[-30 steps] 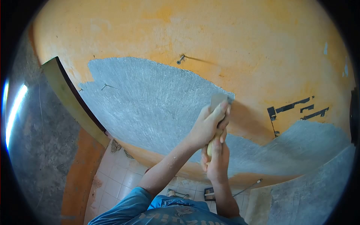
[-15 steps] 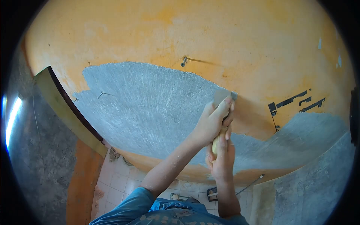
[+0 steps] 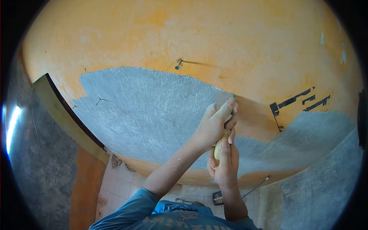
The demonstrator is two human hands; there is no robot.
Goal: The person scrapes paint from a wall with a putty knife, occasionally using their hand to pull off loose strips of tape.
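While both hands work at the orange wall (image 3: 237, 42), the scraper (image 3: 223, 100) sits at the edge of the grey scraped patch (image 3: 145, 111): left hand (image 3: 214, 124) fingers pressed on its blade, right hand (image 3: 224, 163) fingers clamped on its wooden handle just below.

No legible text, label, brand or number anywhere. Black bar-shaped marks (image 3: 303, 100) on the orange wall (image 3: 214, 34), right of centre, resembling strokes or remnants of tape rather than letters, not readable. Faint pale print on the blue shirt (image 3: 172, 220) at the bottom edge, too blurred and cut off to make out.
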